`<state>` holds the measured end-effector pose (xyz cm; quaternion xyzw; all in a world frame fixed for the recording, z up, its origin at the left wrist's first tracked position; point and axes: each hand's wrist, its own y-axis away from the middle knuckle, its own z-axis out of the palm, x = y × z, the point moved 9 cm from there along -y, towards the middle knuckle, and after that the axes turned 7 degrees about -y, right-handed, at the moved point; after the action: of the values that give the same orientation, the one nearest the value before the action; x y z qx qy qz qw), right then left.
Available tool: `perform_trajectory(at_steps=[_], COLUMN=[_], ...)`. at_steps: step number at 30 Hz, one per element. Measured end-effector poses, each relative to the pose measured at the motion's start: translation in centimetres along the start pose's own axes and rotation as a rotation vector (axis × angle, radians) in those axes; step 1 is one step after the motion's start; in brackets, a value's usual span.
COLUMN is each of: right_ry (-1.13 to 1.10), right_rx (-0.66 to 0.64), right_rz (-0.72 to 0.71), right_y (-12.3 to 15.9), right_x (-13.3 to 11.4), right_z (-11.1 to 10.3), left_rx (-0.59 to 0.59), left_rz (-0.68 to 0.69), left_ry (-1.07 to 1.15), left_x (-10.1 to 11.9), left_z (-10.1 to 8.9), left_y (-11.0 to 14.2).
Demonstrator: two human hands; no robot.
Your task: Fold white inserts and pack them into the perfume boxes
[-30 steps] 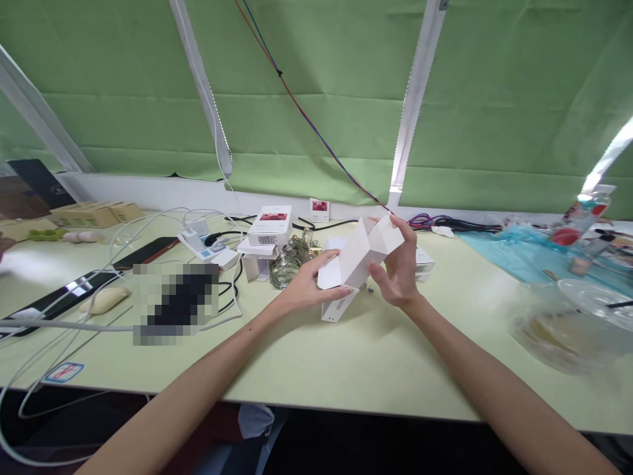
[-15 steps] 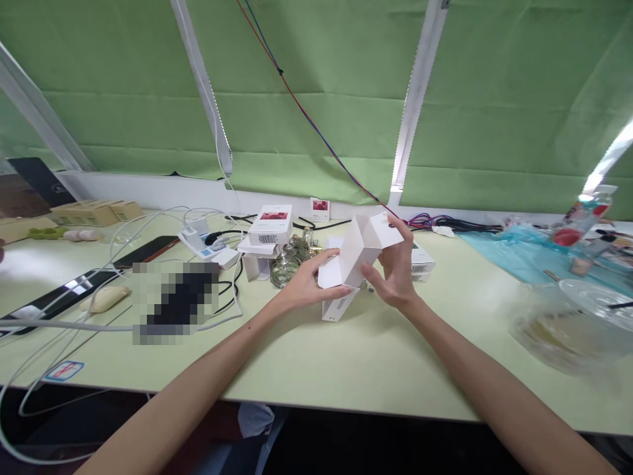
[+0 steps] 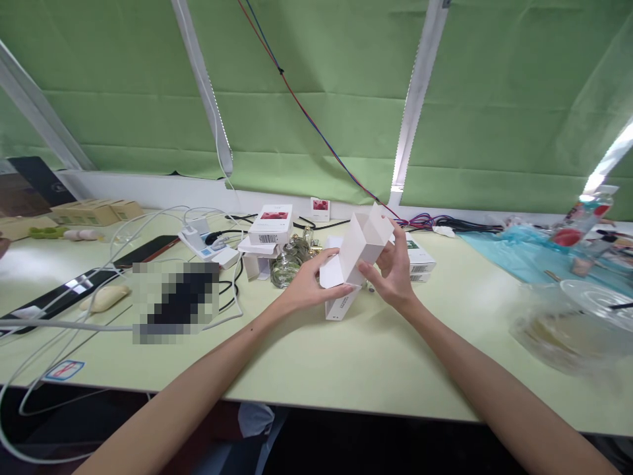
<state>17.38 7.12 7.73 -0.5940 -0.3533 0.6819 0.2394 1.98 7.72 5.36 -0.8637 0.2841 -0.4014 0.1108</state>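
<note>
A white cardboard box [image 3: 363, 247] with its flaps standing out is tilted between my two hands above the table. My left hand [image 3: 311, 282] is closed around its left side, thumb along the lower flap. My right hand [image 3: 394, 270] grips the right side, its thumb on the box wall and its fingers behind the raised flap. Just beneath, a second white box [image 3: 341, 307] with small print is partly hidden by my left hand and the held box. Left of my hands stand glass bottles [image 3: 285, 265] with a greenish look, partly covered.
A white box with a red picture [image 3: 270, 227] rests on another box. A white and green box [image 3: 420, 259] lies right of my hands. Cables and a power strip [image 3: 202, 245] spread leftward. A lidded plastic cup [image 3: 568, 330] stands right. Another person's hand [image 3: 2, 245] shows at the left edge.
My right fingers have shifted slightly down and left, and the box's upper right flap now stands steeper. The lower box has moved slightly right. My left hand keeps its hold.
</note>
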Motion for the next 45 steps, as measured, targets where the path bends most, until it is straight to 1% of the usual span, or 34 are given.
perform_trajectory(at_steps=[9, 17, 26, 30, 38, 45], right_ry=[-0.073, -0.097, -0.079, -0.049, -0.063, -0.055], right_rx=[0.044, 0.056, 0.058, 0.047, 0.053, 0.019], right_rz=[0.018, 0.034, 0.002, -0.002, 0.039, 0.091], right_y=[0.1, 0.3, 0.2, 0.2, 0.2, 0.3], right_x=[0.8, 0.8, 0.5, 0.4, 1.0, 1.4], right_z=[-0.3, -0.3, -0.2, -0.1, -0.1, 0.1], left_rx=[0.009, 0.005, -0.023, -0.012, 0.003, 0.029], left_rz=[0.04, 0.034, 0.007, 0.032, 0.045, 0.044], left_ry=[0.016, 0.04, 0.052, 0.056, 0.045, 0.049], left_x=[0.4, 0.4, 0.5, 0.7, 0.7, 0.4], left_z=[0.1, 0.1, 0.3, 0.2, 0.1, 0.0], left_y=[0.1, 0.1, 0.1, 0.1, 0.1, 0.1])
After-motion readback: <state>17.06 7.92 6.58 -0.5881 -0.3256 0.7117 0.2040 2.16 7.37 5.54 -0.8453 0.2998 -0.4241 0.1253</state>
